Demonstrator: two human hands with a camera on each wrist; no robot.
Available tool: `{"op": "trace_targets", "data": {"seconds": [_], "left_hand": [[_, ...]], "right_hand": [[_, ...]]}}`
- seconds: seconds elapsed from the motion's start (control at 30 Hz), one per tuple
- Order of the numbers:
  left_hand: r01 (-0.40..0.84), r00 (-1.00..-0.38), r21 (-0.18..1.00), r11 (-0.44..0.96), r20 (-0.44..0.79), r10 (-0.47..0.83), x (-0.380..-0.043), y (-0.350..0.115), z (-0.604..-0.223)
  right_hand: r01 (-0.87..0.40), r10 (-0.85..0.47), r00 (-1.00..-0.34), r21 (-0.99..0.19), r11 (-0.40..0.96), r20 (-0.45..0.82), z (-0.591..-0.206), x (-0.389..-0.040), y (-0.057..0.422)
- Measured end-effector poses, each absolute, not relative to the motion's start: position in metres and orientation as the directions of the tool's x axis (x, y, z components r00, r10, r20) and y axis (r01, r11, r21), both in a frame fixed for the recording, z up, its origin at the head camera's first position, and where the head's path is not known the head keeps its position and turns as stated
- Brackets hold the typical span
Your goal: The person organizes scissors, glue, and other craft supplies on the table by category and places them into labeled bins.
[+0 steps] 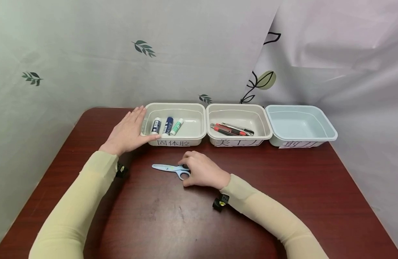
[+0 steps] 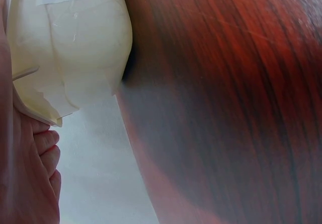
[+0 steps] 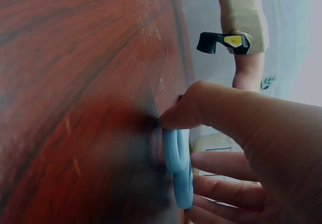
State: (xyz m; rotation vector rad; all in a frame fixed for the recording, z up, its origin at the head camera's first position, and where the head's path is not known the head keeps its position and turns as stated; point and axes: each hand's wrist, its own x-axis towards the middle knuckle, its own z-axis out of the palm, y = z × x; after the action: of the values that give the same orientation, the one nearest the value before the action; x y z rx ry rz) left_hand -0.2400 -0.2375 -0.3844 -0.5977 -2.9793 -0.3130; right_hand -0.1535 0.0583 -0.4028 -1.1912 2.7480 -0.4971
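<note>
Light blue scissors (image 1: 168, 168) are at the middle of the table, blades toward the left. My right hand (image 1: 205, 171) pinches them by the handle loops; in the right wrist view the thumb is on one side of the blue handles (image 3: 183, 191) and the fingers are on the other. My left hand (image 1: 126, 133) rests with extended fingers along the left edge of the left cream bin (image 1: 195, 136), its thumb across the front rim. That bin holds a few glue sticks (image 1: 168, 126). In the left wrist view, the bin's wall (image 2: 90, 38) stands beside the hand (image 2: 30, 173).
A second cream bin (image 1: 266, 135), in the middle, contains several utility knives (image 1: 232, 129). To its right stands a pale blue bin (image 1: 302, 136). All three bear handwritten labels and line the back of the dark red table (image 1: 147, 223), before a patterned curtain (image 1: 88, 54).
</note>
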Motion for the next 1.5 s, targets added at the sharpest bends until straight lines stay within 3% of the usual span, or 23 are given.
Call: {"op": "trace_targets", "data": {"seconds": [0.27,1.0,1.5], "left_hand": [[0.39,-0.92,0.185,0.902,0.122,0.373,-0.239,-0.239,-0.384],[0.4,-0.915,0.182,0.898,0.132,0.381,-0.241,-0.237,-0.385],[0.391,-0.919,0.186,0.901,0.126,0.373,-0.238,-0.237,-0.383]], "right_hand": [[-0.739,-0.745,-0.661,-0.249,0.626,0.086,-0.398,-0.151,0.071],[-0.723,-0.723,-0.68,-0.271,0.635,0.122,-0.401,-0.152,0.114],[-0.615,-0.599,-0.774,-0.469,0.634,0.204,-0.394,-0.157,0.153]]}}
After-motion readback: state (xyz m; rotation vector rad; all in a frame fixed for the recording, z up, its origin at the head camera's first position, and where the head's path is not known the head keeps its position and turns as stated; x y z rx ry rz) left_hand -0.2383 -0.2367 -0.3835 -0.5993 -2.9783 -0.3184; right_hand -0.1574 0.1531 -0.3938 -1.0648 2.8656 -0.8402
